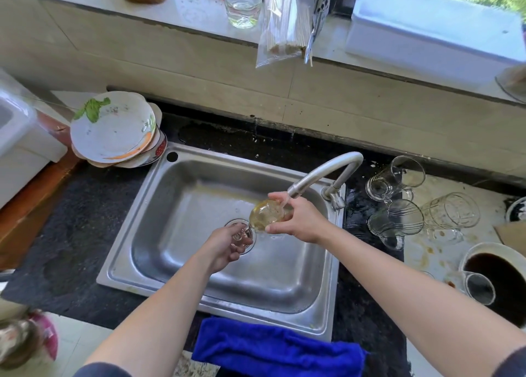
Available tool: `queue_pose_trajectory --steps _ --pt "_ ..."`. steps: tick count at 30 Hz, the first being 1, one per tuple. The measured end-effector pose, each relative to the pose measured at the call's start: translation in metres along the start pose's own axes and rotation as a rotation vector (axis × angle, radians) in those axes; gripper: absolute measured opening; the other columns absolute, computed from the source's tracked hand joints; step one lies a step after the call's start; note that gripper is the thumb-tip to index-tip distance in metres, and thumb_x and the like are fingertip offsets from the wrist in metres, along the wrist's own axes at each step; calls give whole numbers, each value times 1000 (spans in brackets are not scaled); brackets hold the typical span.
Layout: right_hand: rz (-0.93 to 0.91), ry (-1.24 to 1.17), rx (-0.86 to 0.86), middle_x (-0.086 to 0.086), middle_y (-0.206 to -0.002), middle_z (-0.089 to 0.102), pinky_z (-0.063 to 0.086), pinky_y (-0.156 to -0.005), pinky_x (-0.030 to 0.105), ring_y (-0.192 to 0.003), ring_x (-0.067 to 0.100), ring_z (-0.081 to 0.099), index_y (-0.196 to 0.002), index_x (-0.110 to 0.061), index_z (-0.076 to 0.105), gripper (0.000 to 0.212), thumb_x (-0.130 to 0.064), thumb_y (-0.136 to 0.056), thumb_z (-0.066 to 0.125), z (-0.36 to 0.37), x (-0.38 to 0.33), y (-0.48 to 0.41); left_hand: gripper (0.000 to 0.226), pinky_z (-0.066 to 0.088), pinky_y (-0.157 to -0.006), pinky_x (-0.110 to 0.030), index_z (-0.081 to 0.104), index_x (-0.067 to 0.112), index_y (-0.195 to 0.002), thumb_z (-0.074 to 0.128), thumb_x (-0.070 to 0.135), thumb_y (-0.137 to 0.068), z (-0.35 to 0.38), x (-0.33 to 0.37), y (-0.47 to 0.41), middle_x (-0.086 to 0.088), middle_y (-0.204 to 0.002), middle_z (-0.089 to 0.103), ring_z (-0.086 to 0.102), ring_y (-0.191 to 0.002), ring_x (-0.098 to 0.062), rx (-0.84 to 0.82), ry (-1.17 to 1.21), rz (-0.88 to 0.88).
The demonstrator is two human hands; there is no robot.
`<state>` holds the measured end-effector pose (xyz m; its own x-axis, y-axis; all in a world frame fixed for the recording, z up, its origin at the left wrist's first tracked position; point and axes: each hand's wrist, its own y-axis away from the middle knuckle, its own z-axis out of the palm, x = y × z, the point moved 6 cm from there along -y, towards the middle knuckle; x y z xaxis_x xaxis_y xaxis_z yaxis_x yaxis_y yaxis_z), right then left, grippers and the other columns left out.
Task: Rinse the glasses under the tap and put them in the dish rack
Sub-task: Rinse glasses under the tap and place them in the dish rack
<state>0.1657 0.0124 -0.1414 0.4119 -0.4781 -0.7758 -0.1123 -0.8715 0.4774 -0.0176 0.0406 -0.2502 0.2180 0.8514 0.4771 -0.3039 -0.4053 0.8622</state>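
Head view: left hand [225, 248] pinches the base end of the glass [264, 215] while right hand [299, 220] curls round its bowl, tilting it so the tap [324, 171] stream lands on it over the sink [159, 177].

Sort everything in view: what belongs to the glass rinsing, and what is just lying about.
Job in hand:
stemmed glass under the running tap, held by left hand and right hand
sink
glasses lying on the right counter

Lying about:
stack of plates
blue cloth
bag of sticks
white box
bowl of dark liquid
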Motion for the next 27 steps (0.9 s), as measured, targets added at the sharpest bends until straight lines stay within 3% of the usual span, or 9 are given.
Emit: queue_pose_trajectory --steps 3,5,8,11,14,18,21,25,27 --pt "-39 27 7 -7 -109 60 54 -88 36 -83 9 59 -123 -31 61 63 -30 -66 89 -1 -2 -2 16 26 -37 -16 58 15 -104 47 25 -97 2 -3 5 -13 -76 64 43 -42 -13 -27 -32 -29" --pt "-11 2 51 0 -94 68 58 -73 33 -68 11 66 -111 -23 65 54 -36 -64 90 -2 -5 0 14 35 -44 -19 59 16 -101 48 23 -97 6 1 5 -10 -78 63 48 -48 -16 -16 2 21" --pt "20 48 130 -1 -74 70 58 -67 31 -62 13 69 -99 -15 64 52 -47 -64 87 -5 -5 4 13 37 -45 -20 56 16 -106 45 16 -98 7 4 1 -10 -77 61 48 -51 -19 6 70 77" --pt "38 31 66 -10 -94 65 58 -72 34 -78 14 66 -113 -20 62 62 -48 -64 86 -3 -1 3 12 26 -40 -16 58 16 -101 48 21 -96 4 0 3 -11 -74 60 41 -43 -13 3 0 25" --pt "20 -29 -16 -10 -116 55 56 -62 28 -71 8 59 -130 -26 57 67 -28 -70 87 0 0 3 14 18 -37 -14 57 16 -93 49 27 -94 -1 -4 5 -7 -64 52 33 -36 -10 -4 -58 -37" --pt "96 -116 44 7 -95 69 60 -61 32 -63 18 69 -115 -15 61 56 -36 -70 87 -2 4 1 23 28 -40 -17 60 12 -89 47 31 -94 2 -3 11 -6 -63 52 39 -41 -14 10 -58 -28" --pt "132 -67 84 8 -89 68 57 -55 28 -59 15 68 -104 -11 62 58 -52 -69 82 -1 6 4 15 32 -40 -17 57 12 -105 48 20 -96 5 9 11 -11 -72 59 44 -43 -16 51 13 67" --pt "61 -117 1 -3 -112 59 60 -65 32 -89 15 64 -123 -19 60 58 -35 -73 84 3 -4 9 12 18 -34 -11 59 11 -94 49 17 -94 1 11 18 -12 -68 58 35 -34 -11 70 -97 21" --pt "29 -109 -56 -3 -118 58 59 -65 29 -88 12 61 -128 -22 59 62 -28 -72 85 5 -9 10 13 18 -37 -12 58 12 -89 48 18 -94 2 9 21 -12 -70 60 35 -36 -11 51 -123 -12"
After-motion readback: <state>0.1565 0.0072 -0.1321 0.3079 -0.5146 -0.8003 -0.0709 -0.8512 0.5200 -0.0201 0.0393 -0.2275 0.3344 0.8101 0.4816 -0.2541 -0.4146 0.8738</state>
